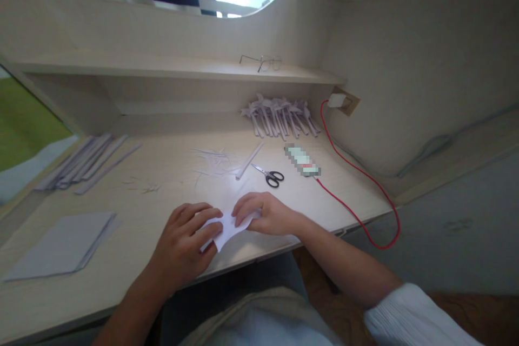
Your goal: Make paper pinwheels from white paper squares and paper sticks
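A small white sheet of paper (224, 231) lies near the front edge of the pale wooden desk (154, 184). My left hand (184, 243) presses flat on its left part, fingers spread over it. My right hand (265, 213) rests on its right side, fingertips pinching or pressing a fold. Much of the paper is hidden under both hands.
Black-handled scissors (270, 175) and a paper strip (249, 160) lie just behind my hands. A phone (302, 160) on a red cable (357, 173) sits to the right. Folded paper pieces (279, 116) are piled at the back, long strips (85, 162) and a paper stack (60, 246) at left. Glasses (261, 61) rest on the shelf.
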`<state>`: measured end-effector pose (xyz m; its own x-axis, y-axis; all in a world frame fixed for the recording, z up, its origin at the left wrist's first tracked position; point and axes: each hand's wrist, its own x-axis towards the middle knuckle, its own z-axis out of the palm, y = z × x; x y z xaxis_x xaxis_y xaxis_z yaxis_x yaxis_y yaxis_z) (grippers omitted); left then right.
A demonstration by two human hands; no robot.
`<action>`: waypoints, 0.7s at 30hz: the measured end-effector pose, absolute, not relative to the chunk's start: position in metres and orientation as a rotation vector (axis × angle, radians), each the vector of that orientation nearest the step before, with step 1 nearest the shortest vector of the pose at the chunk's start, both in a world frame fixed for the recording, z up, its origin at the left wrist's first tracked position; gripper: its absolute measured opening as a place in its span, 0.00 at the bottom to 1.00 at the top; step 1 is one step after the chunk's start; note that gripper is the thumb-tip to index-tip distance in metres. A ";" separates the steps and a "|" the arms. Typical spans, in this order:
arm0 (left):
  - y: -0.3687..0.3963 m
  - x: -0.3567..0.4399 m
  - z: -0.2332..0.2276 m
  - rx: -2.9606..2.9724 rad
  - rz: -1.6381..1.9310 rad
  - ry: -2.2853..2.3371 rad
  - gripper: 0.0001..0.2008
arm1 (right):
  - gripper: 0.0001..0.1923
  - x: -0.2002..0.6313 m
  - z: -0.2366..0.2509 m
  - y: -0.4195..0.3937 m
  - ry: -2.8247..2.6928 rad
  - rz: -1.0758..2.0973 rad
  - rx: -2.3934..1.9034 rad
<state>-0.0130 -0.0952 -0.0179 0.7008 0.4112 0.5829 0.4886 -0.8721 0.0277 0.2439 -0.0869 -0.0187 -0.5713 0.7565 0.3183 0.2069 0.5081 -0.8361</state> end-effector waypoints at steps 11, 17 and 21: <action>-0.137 0.011 -0.042 -3.064 -0.802 -1.122 0.09 | 0.13 0.248 -0.028 -0.158 -2.449 0.457 -1.045; -0.141 -0.002 -0.049 -3.109 -1.034 -1.224 0.07 | 0.06 0.241 -0.030 -0.157 -2.241 0.569 -1.123; -0.141 -0.004 -0.051 -3.130 -1.069 -1.312 0.06 | 0.07 0.231 -0.024 -0.146 -2.215 0.635 -1.242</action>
<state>-0.0036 -0.1408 -0.0510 0.5670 0.7427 0.3563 0.4994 -0.6539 0.5683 0.2311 -0.1460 -0.0237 -0.4460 0.8705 0.2082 0.6278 0.4700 -0.6204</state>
